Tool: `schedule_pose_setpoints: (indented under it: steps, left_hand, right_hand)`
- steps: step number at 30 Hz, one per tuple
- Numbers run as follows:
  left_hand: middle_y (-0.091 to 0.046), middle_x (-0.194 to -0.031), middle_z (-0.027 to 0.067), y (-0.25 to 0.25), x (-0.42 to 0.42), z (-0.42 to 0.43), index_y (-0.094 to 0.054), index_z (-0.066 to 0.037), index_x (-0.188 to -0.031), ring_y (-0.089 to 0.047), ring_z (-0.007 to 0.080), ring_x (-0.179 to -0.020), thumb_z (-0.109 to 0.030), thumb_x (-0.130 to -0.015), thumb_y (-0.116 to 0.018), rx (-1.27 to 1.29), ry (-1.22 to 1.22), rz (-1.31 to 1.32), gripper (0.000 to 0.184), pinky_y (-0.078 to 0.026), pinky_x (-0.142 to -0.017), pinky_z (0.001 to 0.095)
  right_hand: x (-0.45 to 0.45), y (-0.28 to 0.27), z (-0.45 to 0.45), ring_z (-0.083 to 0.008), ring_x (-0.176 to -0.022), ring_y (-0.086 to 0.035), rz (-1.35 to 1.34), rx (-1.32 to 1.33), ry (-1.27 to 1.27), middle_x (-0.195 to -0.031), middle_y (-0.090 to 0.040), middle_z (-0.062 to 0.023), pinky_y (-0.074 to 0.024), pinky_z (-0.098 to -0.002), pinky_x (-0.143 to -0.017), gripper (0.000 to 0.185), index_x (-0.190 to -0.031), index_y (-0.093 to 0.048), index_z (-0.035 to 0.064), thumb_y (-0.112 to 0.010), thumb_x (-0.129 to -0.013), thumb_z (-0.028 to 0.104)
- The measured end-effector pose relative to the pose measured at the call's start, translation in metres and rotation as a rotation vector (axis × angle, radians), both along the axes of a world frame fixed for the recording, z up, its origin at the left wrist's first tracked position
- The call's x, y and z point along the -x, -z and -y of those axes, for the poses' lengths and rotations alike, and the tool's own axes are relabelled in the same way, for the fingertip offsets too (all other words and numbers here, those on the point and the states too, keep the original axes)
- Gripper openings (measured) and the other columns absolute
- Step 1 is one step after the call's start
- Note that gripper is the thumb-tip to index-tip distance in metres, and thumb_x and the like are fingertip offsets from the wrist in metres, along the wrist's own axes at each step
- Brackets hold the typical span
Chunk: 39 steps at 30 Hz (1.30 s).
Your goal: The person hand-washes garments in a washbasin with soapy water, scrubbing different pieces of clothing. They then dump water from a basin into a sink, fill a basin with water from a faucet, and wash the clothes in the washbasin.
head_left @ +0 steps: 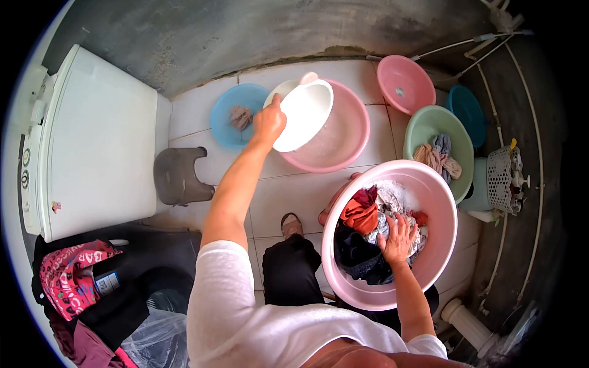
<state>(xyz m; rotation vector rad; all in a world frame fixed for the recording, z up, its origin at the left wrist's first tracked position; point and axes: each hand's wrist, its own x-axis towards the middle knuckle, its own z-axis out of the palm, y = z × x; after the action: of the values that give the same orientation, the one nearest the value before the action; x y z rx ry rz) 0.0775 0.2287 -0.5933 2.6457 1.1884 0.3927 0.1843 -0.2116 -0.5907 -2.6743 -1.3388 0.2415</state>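
My left hand [270, 120] is closed on the rim of a white basin [305, 115], which it holds tilted above a wide pink basin [356, 138]. A pale pink tab sticks up from the white basin's far rim. My right hand [397, 238] lies with fingers spread on wet clothes in a large light pink tub [443, 245] in front of me. Among those clothes are an orange-red piece [359, 214], a black piece [356, 251] and a pale patterned piece [383, 224]. White suds [397, 191] show near the tub's far side.
A blue basin [222, 119] holds a brownish cloth. Right of me are a small pink basin [405, 83], a green basin [420, 132] with clothes, and a teal basin [467, 113]. A grey stool [178, 176] stands by a white washing machine [104, 141]. Clothes [70, 270] pile lower left.
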Motion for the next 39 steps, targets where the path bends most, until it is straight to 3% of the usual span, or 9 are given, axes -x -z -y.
schedule_pose_setpoints:
  steps: [5,7,11,16,21,24,28,30,39]
  left_hand:
    - [-0.06,-0.081,0.018,0.127,0.151,0.002,-0.053,0.003,-0.1,-0.058,0.0293,-0.068,-0.01,-0.067,-0.054,0.577,-0.596,0.81,0.035,-0.045,-0.061,0.0388]
    - [-0.058,-0.081,0.0102,0.089,0.202,0.04,-0.054,0.002,-0.096,-0.054,0.0221,-0.063,-0.008,-0.065,-0.057,0.793,-1.017,0.974,0.033,-0.042,-0.052,0.0342]
    - [-0.057,-0.089,0.0108,0.131,0.322,0.052,-0.053,0.003,-0.098,-0.056,0.0209,-0.067,-0.005,-0.065,-0.057,0.696,-1.388,1.396,0.034,-0.042,-0.047,0.0305]
    - [-0.055,-0.096,0.0157,0.12,0.38,0.028,-0.049,0.008,-0.101,-0.058,0.0266,-0.082,-0.011,-0.076,-0.054,0.445,-1.521,1.792,0.032,-0.052,-0.069,0.0382]
    - [-0.049,-0.107,0.0159,0.119,0.373,-0.001,-0.038,0.004,-0.116,-0.052,0.0281,-0.098,-0.029,-0.086,-0.051,0.603,-1.364,1.863,0.047,-0.046,-0.085,0.0432]
    - [-0.048,-0.093,0.0072,0.153,0.305,0.002,-0.043,-0.01,-0.113,-0.05,0.0227,-0.089,-0.032,-0.083,-0.055,0.964,-1.218,1.362,0.039,-0.046,-0.08,0.0436]
    - [-0.047,-0.108,0.0141,0.211,0.171,0.048,-0.043,-0.005,-0.117,-0.049,0.0309,-0.1,-0.03,-0.078,-0.062,1.52,-0.963,0.769,0.05,-0.048,-0.079,0.0448]
    - [-0.047,-0.092,0.0068,0.228,0.111,0.067,-0.046,-0.008,-0.107,-0.049,0.023,-0.088,-0.031,-0.077,-0.062,1.616,-0.941,0.678,0.041,-0.047,-0.074,0.0436]
    - [-0.046,-0.109,0.0172,0.275,0.004,0.098,-0.041,-0.004,-0.109,-0.051,0.0339,-0.097,-0.014,-0.076,-0.057,1.832,-1.05,1.233,0.039,-0.047,-0.077,0.0496]
  right_hand:
    - [-0.001,0.008,0.004,-0.0277,-0.121,-0.033,0.048,0.069,-0.013,-0.127,-0.039,-0.0079,-0.0092,-0.0534,-0.103,0.051,-0.117,-0.048,0.0158,-0.053,-0.072,0.039]
    - [-0.003,0.016,0.007,-0.0278,-0.122,-0.032,0.073,0.085,-0.02,-0.128,-0.039,-0.0082,-0.008,-0.0532,-0.104,0.052,-0.118,-0.048,0.0153,-0.05,-0.073,0.042]
    - [-0.005,0.018,0.009,-0.0271,-0.122,-0.032,0.091,0.143,-0.035,-0.13,-0.037,-0.0089,-0.0078,-0.0518,-0.104,0.055,-0.12,-0.046,0.0145,-0.048,-0.074,0.043]
    - [-0.005,0.019,0.01,-0.0259,-0.123,-0.032,0.101,0.17,-0.033,-0.13,-0.037,-0.0084,-0.0079,-0.0519,-0.104,0.054,-0.121,-0.045,0.0148,-0.048,-0.075,0.043]
    - [-0.004,0.017,0.008,-0.0258,-0.124,-0.031,0.112,0.213,-0.001,-0.13,-0.037,-0.0074,-0.0079,-0.0506,-0.104,0.055,-0.122,-0.044,0.0153,-0.049,-0.074,0.041]
    - [-0.005,0.017,0.009,-0.0277,-0.123,-0.031,0.107,0.215,-0.005,-0.129,-0.038,-0.0083,-0.0085,-0.0511,-0.104,0.055,-0.121,-0.044,0.0154,-0.05,-0.073,0.04]
    - [-0.002,0.012,0.005,-0.0282,-0.122,-0.031,0.097,0.206,-0.016,-0.128,-0.038,-0.0089,-0.0091,-0.0516,-0.104,0.055,-0.119,-0.045,0.0149,-0.052,-0.071,0.04]
    - [-0.003,0.013,0.006,-0.0279,-0.122,-0.032,0.098,0.199,-0.027,-0.128,-0.039,-0.0096,-0.0092,-0.0523,-0.104,0.054,-0.118,-0.046,0.0145,-0.052,-0.071,0.04]
    - [0.0,0.005,-0.002,-0.0297,-0.119,-0.034,0.051,0.16,-0.004,-0.126,-0.039,-0.0108,-0.0097,-0.0536,-0.103,0.054,-0.116,-0.047,0.0148,-0.051,-0.068,0.04]
